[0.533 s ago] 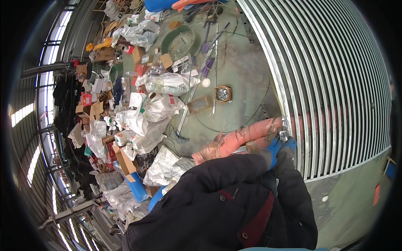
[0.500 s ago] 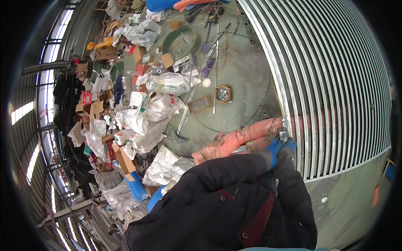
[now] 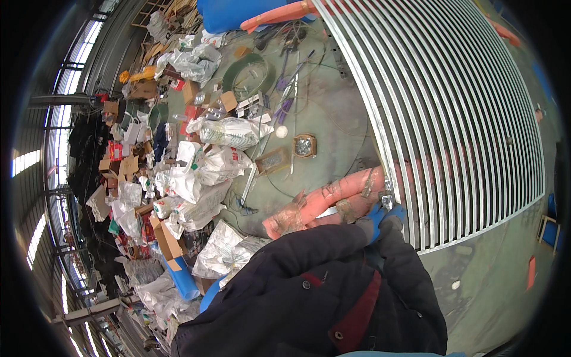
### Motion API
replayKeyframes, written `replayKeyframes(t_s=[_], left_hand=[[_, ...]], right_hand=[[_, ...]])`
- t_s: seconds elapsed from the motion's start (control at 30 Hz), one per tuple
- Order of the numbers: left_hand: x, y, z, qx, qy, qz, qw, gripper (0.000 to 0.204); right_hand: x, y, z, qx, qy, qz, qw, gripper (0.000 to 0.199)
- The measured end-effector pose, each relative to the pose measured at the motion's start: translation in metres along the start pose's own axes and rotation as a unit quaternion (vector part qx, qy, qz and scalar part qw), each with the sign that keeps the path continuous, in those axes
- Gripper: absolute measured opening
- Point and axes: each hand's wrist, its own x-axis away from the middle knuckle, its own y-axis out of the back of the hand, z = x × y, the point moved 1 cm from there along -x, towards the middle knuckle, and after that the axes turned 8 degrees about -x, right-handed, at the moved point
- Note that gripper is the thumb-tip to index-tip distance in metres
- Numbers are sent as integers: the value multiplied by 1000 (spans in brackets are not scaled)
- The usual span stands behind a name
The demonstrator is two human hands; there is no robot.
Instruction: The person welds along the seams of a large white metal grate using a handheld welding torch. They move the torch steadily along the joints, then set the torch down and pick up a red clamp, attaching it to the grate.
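Head: hands at grille edge

And it's a near-black jacket, with bulky, creased sleeves! A dark red panel slashes down the front, round snaps dot the cloth, and out past the cuffs, blue-and-grey gloves!

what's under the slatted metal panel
Part of a pink wrapped bundle runs beneath the slatted metal panel and shows through its gaps. The slats cover the rest, so where the bundle ends underneath is unclear.
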Motion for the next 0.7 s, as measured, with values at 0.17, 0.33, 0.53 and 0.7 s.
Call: replayKeyframes(t_s=[0.17, 0.33, 0.53, 0.7], left_hand=[[12, -10, -8, -61, -2, 1, 998, 83], [21, -17, -9, -128, -24, -15, 991, 65], [31, -40, 0, -82, -150, -74, 982, 47], [50, -39, 0, -25, -80, 6, 996, 64]], right_hand=[[8, -4, -10, -34, -21, -1, 999, 45], [21, -4, -38, 9, 21, 84, 996, 42], [39, -6, -56, 30, 43, 70, 996, 50], [69, 20, -38, -5, -12, 33, 999, 51]])
